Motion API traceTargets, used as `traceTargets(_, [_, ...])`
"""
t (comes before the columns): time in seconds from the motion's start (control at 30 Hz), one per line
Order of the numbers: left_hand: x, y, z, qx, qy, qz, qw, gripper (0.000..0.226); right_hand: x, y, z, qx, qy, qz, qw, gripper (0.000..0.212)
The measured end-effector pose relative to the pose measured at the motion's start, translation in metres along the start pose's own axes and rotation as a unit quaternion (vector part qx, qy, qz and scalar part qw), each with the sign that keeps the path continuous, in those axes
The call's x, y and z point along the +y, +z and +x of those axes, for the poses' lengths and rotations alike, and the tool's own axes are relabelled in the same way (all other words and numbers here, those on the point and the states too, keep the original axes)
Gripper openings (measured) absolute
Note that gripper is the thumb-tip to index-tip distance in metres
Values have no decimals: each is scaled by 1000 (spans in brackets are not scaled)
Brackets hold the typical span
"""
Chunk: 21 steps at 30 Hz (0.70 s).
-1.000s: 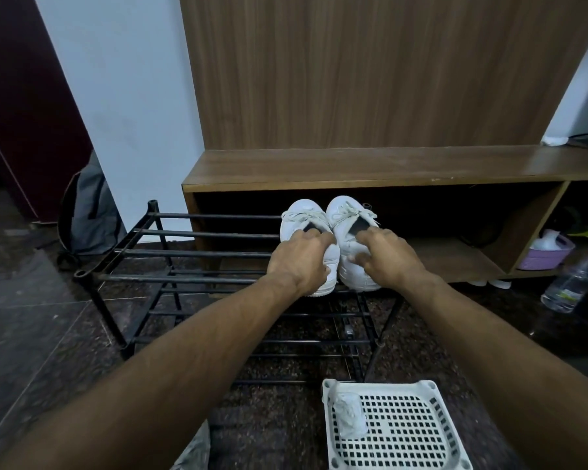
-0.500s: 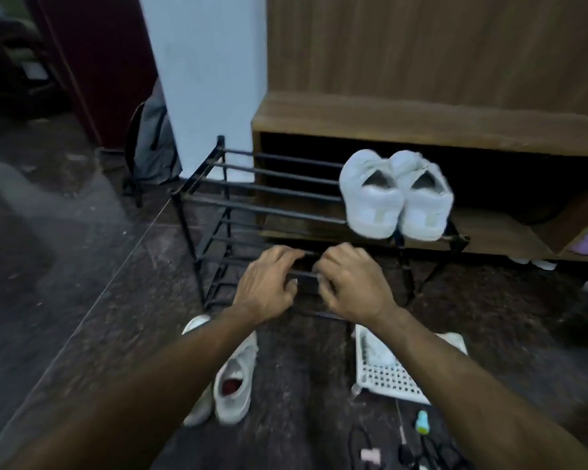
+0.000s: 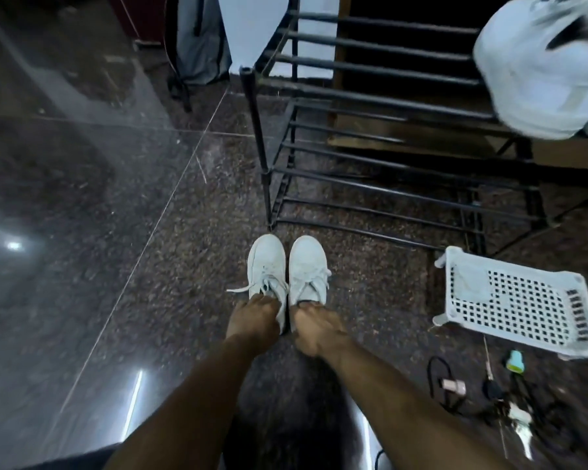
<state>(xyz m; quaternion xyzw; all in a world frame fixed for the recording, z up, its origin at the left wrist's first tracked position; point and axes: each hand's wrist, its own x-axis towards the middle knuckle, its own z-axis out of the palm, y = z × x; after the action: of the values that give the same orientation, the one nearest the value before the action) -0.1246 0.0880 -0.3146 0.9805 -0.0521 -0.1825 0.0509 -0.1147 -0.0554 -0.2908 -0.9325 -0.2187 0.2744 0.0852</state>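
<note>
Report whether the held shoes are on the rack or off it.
Off: the shoes stand on the floor, in front of the rack.

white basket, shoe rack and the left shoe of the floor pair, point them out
white basket [image 3: 523,300], head view, perforated panel
shoe rack [image 3: 387,101], head view, front top bar
left floor shoe [image 3: 267,262], head view, toe cap

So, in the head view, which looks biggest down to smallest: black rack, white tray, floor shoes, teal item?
1. black rack
2. white tray
3. floor shoes, as a pair, heels covered
4. teal item
Rack is cropped, still clearly largest.
</note>
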Motion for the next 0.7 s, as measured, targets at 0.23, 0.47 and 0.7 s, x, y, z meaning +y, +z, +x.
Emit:
traceTargets(0.23, [3,29,6,-69,-86,62,992,44,5,32,7,59,86,41,994,41])
traceTargets(0.47, [23,5,-3,-90,-57,63,992,38,29,27,-16,82,97,66,990,42])
traceTargets(0.7, [46,-71,-25,-66,-31,22,997,42,55,-57,-76,105,66,106,987,37])
